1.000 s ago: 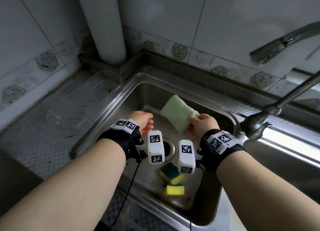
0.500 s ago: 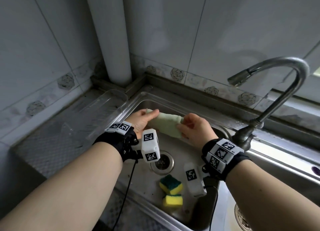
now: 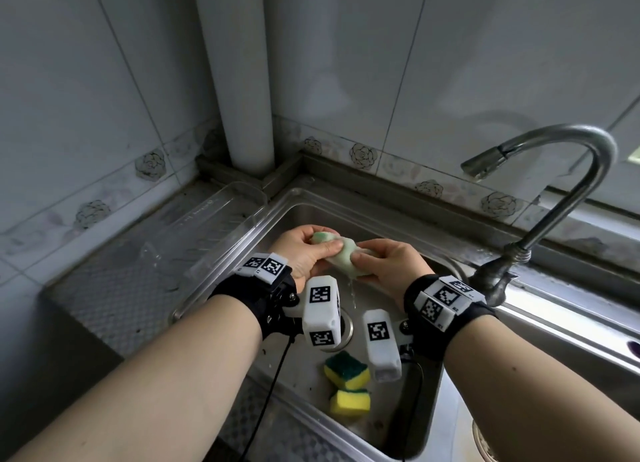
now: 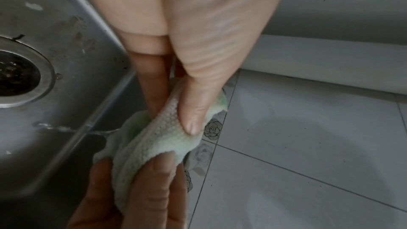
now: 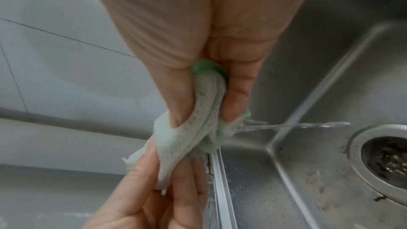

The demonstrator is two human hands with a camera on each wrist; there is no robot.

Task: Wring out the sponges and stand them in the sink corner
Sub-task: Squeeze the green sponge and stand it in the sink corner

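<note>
Head view: you had both hands mid-frame over the sink [image 3: 408, 215], w/ the pale green sponge [image 3: 341, 255] stretched between them. Your left hand [image 3: 304, 250] curled round its left end, thumb on top; your right hand [image 3: 384, 267] gripped the right end, fingers wrapped tight. Sponge looked twisted & bunched, held above the basin, not touching steel. Water ran off it toward the drain [image 3: 341, 326] just below.

Left wrist cam: thumb pressed into the sponge [image 4: 154, 138], your other hand's fingers [image 4: 152, 189] clamped on at frame bottom, a thin stream leaving at left.

Right wrist cam: sponge [image 5: 196, 128] pinched between thumb & fingers, water spraying right toward the drain [image 5: 387, 161].

Two yellow-green sponges [image 3: 348, 370] lay on the basin floor, lower centre of head frame, touching each other. Faucet [image 3: 554, 191] arched at right; a clear tray [image 3: 207, 233] sat left of the sink.
</note>
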